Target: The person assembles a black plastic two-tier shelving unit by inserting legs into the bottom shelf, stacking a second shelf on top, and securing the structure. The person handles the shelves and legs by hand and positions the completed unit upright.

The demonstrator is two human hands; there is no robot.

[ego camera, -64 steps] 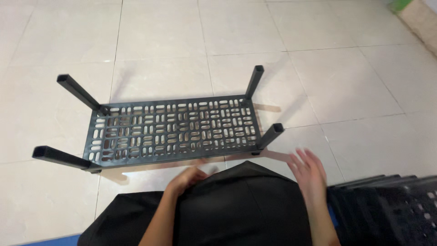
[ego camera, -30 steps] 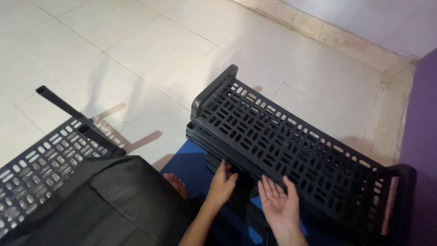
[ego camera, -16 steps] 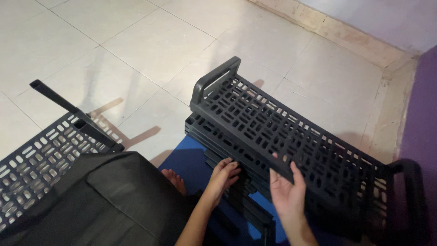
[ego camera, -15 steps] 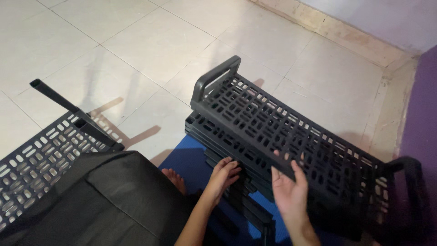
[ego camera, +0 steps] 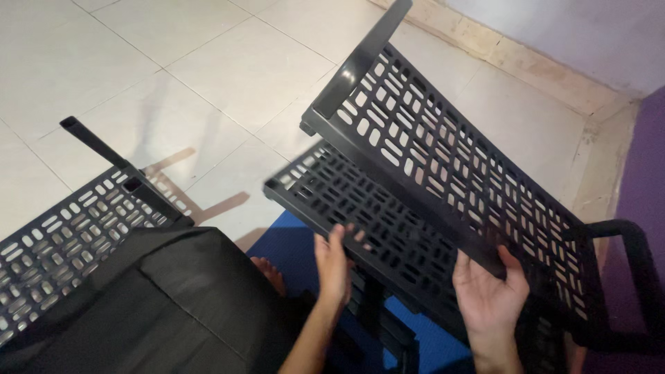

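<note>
Lifting at a tilt above the pile, the top black perforated plastic shelf panel [ego camera: 457,166] rises from about five o'clock toward twelve o'clock, its upright corner post [ego camera: 364,59] pointing up at the far end. Under it lies a second black slotted shelf panel [ego camera: 367,221], roughly level, on top of further dark panels whose number cannot be told because they are hidden below. A third black slotted shelf [ego camera: 62,235] with one thin leg [ego camera: 93,142] standing up sits well apart at nine o'clock on the pale tiled floor [ego camera: 208,62]. That makes three shelf panels clearly seen; none holds anything. The right hand [ego camera: 488,294] grips the near long edge of the raised panel, fingers [ego camera: 516,266] curled around the rim and thumb beneath. The left hand [ego camera: 334,266] rests with fingers [ego camera: 337,239] nearly straight and loosely together against the near edge of the second panel, touching but not closed around it. A blue mat [ego camera: 291,242] shows beneath the stack, and black cloth [ego camera: 173,312] covers the person's lap at seven o'clock. A purple wall [ego camera: 641,187] borders the scene at three o'clock.
</note>
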